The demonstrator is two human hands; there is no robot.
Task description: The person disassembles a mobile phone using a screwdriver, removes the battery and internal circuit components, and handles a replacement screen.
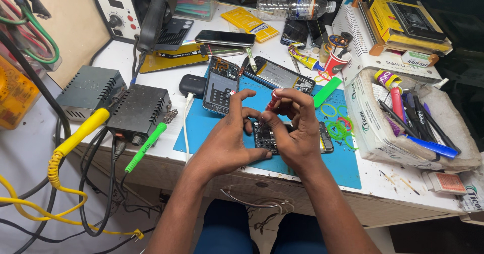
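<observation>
Your left hand [229, 135] steadies the opened black phone with bare circuit board [267, 137] on the blue mat [201, 128] of the worktop; your right hand [297, 130] grasps a red-handled screwdriver [273, 101]. The phone is already open, with board work left.

The work mat [343, 168] is bright blue. On it lies an opened phone [322, 138], dark inside with grey metal parts. Above that phone, a red-handled screwdriver [273, 101] shows between the hands. Right of the screwdriver, thin rubber bands [337, 129] lie in green with one red among them, and a flat strip [327, 91] is vivid green. Left of the mat, two boxes [138, 112] are dark grey with ribbed tops; a yellow-handled tool [83, 130] and a green-handled tool [146, 147] rest by them. Behind the mat, a packet [249, 23] is yellow. Right of the mat, a white tray [373, 128] holds blue, pink and black pens.
</observation>
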